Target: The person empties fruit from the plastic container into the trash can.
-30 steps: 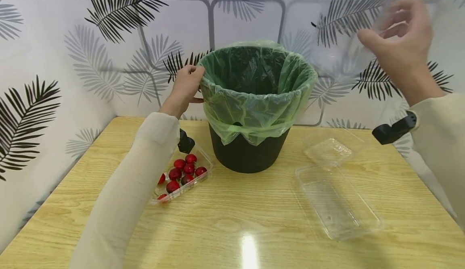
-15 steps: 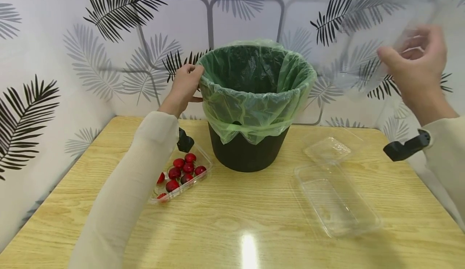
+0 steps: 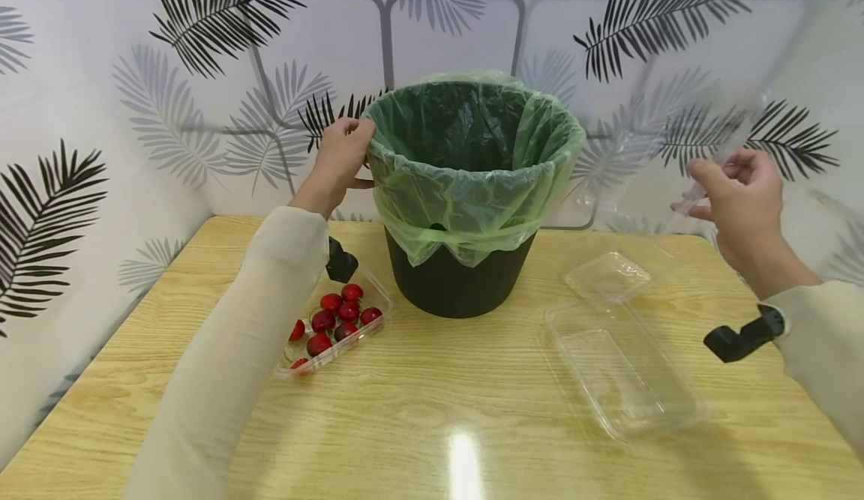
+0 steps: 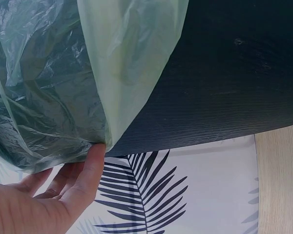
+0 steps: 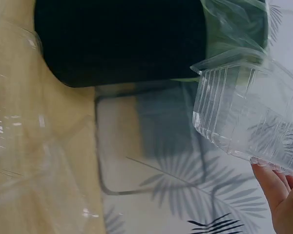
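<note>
A black trash bin [image 3: 455,286] lined with a pale green plastic bag [image 3: 466,204] stands at the back of the table. My left hand [image 3: 340,157] grips the bin's left rim; in the left wrist view its thumb [image 4: 90,170] lies against the liner's edge. To the right of the bin, my right hand [image 3: 749,211] holds a clear plastic box [image 5: 234,112] up above the table. That box nearly vanishes against the wall in the head view, but its ribbed side shows in the right wrist view, with fingers along its edge.
At the left, partly behind my left sleeve, a clear tray [image 3: 374,329] carries several dark red cherry-like fruits [image 3: 322,321]. Two more clear plastic containers lie on the right: a larger one [image 3: 624,380] in front, a smaller one [image 3: 610,276] behind. A patterned wall [image 3: 452,35] closes the back.
My right hand has come down beside the bin with the clear plastic box, from high against the wall. The left hand keeps its grip on the bin's rim.
</note>
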Motion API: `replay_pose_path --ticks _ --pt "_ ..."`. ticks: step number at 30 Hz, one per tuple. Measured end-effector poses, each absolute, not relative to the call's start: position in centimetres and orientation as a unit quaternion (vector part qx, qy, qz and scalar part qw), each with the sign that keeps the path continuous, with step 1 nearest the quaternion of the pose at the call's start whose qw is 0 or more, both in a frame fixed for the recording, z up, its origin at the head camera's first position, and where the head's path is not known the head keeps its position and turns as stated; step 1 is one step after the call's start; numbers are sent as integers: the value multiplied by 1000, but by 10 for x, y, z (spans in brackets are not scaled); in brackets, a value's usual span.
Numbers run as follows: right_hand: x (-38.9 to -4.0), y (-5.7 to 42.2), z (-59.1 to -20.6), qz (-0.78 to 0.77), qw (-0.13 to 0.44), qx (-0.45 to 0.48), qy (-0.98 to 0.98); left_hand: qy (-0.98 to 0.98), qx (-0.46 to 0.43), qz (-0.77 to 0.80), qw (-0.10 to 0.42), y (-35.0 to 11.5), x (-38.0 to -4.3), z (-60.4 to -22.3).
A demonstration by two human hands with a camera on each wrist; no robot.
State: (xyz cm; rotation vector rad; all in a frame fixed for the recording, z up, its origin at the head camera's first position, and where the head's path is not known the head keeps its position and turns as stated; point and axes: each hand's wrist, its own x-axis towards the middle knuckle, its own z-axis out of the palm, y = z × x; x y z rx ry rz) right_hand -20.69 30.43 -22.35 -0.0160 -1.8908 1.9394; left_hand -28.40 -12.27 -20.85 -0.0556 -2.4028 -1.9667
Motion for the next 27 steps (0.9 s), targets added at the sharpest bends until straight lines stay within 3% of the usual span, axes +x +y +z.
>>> replay_pose_path --ticks 11,21,27 --pt "-187 298 -272 740 96 -9 -665 -774 -17 -633 17 -123 -286 -209" --pt "-170 282 -295 725 -39 -17 -688 -773 -17 -634 13 -124 -286 -210" --pt "-158 270 -304 696 -89 -18 -712 -774 -16 -633 15 -124 -287 -210"
